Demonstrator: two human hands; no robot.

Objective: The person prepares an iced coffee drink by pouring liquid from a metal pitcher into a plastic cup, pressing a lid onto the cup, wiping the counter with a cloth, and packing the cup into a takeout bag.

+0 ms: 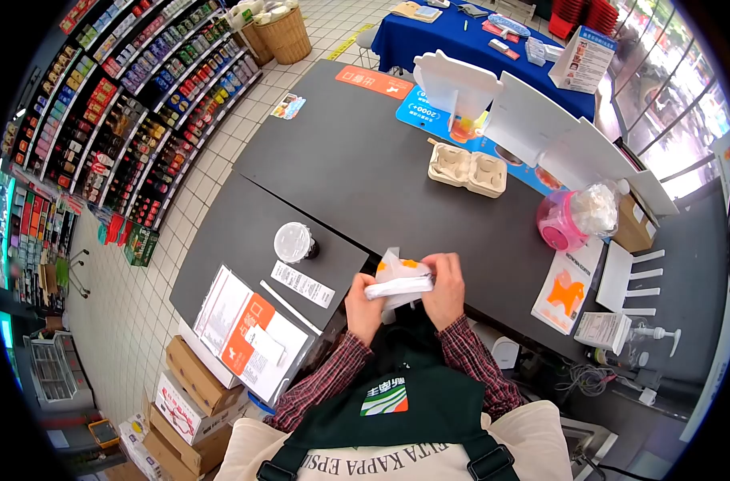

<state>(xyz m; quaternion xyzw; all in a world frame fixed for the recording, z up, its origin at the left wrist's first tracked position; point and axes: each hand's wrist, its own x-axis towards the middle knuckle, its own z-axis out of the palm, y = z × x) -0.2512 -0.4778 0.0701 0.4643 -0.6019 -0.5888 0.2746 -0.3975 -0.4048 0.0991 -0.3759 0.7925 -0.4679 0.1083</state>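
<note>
Between my two hands is a thin white plastic bag (399, 287) with orange print, bunched and partly folded. My left hand (365, 309) pinches its left end, and my right hand (445, 290) grips the right end. The bag is above the near edge of the dark counter (325, 152), in front of my green apron. To the left of my hands stands a dark drink cup (295, 242) with a clear, whitish lid. A printed receipt strip (302, 284) lies just in front of the cup, with a white straw (290, 307) nearby.
A cardboard cup carrier (467, 170) sits toward the counter's far right. White upright panels (529, 120) line that edge. A pink tub (563, 220), a pump bottle (657, 333) and an orange-printed sheet (565, 293) are at right. Papers (253, 329) lie at left above stacked cartons (193, 409).
</note>
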